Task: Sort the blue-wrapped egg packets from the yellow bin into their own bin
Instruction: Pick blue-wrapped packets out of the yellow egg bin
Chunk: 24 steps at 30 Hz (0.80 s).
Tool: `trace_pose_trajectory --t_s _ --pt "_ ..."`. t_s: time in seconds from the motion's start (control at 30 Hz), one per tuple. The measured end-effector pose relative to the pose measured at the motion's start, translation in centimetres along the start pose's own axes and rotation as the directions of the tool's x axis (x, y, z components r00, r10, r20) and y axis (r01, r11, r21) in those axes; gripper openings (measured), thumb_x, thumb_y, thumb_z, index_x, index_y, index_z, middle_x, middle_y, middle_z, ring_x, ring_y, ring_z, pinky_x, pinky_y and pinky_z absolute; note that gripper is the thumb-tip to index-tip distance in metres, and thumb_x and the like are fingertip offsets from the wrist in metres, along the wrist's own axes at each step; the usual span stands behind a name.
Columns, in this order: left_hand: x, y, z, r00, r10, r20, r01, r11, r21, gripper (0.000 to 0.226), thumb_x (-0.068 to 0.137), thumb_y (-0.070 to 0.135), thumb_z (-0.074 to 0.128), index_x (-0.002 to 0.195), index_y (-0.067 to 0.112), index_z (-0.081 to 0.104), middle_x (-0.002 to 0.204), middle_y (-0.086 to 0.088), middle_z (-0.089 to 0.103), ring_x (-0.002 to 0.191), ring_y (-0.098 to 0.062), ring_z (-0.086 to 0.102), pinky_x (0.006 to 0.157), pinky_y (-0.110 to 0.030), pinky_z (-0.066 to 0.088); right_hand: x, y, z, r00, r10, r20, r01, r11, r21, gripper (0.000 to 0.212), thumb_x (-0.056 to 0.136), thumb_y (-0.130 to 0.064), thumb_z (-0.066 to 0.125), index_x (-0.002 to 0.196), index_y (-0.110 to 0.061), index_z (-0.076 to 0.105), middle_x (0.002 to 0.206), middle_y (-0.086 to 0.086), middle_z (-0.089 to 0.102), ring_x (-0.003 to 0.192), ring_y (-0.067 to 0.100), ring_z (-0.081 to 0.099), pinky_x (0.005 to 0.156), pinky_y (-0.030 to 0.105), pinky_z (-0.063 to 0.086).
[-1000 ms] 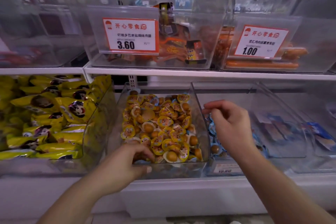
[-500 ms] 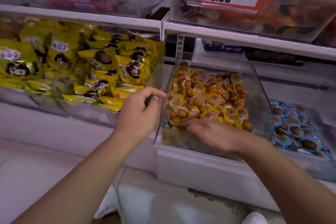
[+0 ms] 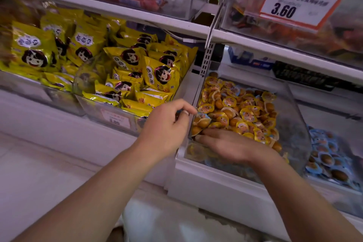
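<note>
Nearest to me are two bare forearms reaching up from 6 o'clock toward the lower shelf [image 3: 206, 188]. The right hand [image 3: 231, 146] lies flat inside the front of the clear yellow bin [image 3: 294, 124], fingers straight and pointing toward 9 o'clock, resting on the heap of yellow-wrapped egg packets [image 3: 243, 112], so that grip is flat and holding nothing I can see. The left hand [image 3: 167, 124] hangs at the bin's left front corner, fingers curled with thumb and forefinger close together; there's a dark bit by the fingertips, but I honestly can't tell whether that grip has pinched anything. A few blue wrappers show through the bin's front wall, low down under the yellow ones. At about 3 o'clock, in the next bin over, sit the blue-wrapped egg packets [image 3: 328, 155], brown eggs in blue film. Over at 10 o'clock are piles of yellow snack bags [image 3: 125, 65] with a cartoon face. Further back, on the upper shelf, clear tubs carry price tags [image 3: 294, 0] reading 1.00 and 3.60.
</note>
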State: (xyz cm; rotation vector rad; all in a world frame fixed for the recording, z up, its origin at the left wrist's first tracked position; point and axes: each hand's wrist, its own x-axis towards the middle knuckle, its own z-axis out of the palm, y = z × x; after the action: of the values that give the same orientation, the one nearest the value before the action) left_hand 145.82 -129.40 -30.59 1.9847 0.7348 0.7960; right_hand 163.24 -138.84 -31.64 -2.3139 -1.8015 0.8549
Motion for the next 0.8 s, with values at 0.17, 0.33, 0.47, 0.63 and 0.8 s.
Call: trace_pose_trajectory --t_s 0.17,0.33,0.47,0.63,0.8 --pt "-0.2 -0.1 0.0 1.000 -0.029 0.005 0.029 1.000 0.006 0.027 0.098 0.014 0.049 0.095 0.033 0.067 0.071 -0.006 0.066 0.038 -0.004 0.041 0.042 -0.020 0.030 0.3 0.1 -0.5 0.999 0.034 0.031 -0.043 0.947 0.320 0.022 0.089 -0.061 0.048 0.082 -0.053 0.068 0.085 -0.035 0.063 0.090 -0.009 0.056 0.083 0.023 0.040" --pt "-0.1 0.3 0.5 0.999 -0.041 0.006 0.041 0.998 0.039 0.022 0.098 0.017 0.050 0.096 0.032 0.065 0.069 0.003 0.066 0.040 -0.005 0.043 0.041 -0.017 0.028 1.6 -0.2 -0.6 0.996 0.052 0.067 -0.067 0.969 0.240 0.066 0.072 -0.084 0.044 0.107 -0.034 0.070 0.111 -0.013 0.069 0.109 0.012 0.060 0.102 0.039 0.045" --pt "-0.4 0.4 0.6 1.000 -0.001 0.006 0.000 0.999 0.032 0.023 0.097 0.014 0.052 0.095 0.030 0.068 0.060 0.012 0.058 0.042 -0.004 0.044 0.043 -0.016 0.027 2.1 0.6 -0.6 0.999 0.014 0.052 -0.024 0.982 0.187 0.047 0.085 -0.071 0.049 0.114 -0.038 0.067 0.120 -0.018 0.064 0.113 0.005 0.055 0.104 0.034 0.042" --pt "0.1 0.4 0.4 1.000 0.006 0.005 -0.006 1.000 -0.011 0.025 0.098 0.013 0.051 0.094 0.030 0.069 0.068 -0.011 0.064 0.041 -0.007 0.040 0.041 -0.022 0.030 2.0 1.0 -0.9 0.995 -0.028 0.091 0.005 0.971 0.241 0.024 0.089 -0.062 0.056 0.083 -0.044 0.072 0.092 -0.034 0.065 0.096 -0.015 0.056 0.083 0.013 0.038" --pt "0.1 0.8 0.9 1.000 0.020 0.007 -0.020 1.000 -0.012 0.025 0.098 0.011 0.052 0.094 0.029 0.070 0.068 0.002 0.062 0.046 -0.005 0.044 0.044 -0.017 0.031 1.8 0.8 -1.6 0.982 -0.105 0.159 0.063 0.966 0.249 0.036 0.088 -0.071 0.049 0.070 -0.045 0.067 0.074 -0.029 0.061 0.074 -0.011 0.054 0.076 0.019 0.038"
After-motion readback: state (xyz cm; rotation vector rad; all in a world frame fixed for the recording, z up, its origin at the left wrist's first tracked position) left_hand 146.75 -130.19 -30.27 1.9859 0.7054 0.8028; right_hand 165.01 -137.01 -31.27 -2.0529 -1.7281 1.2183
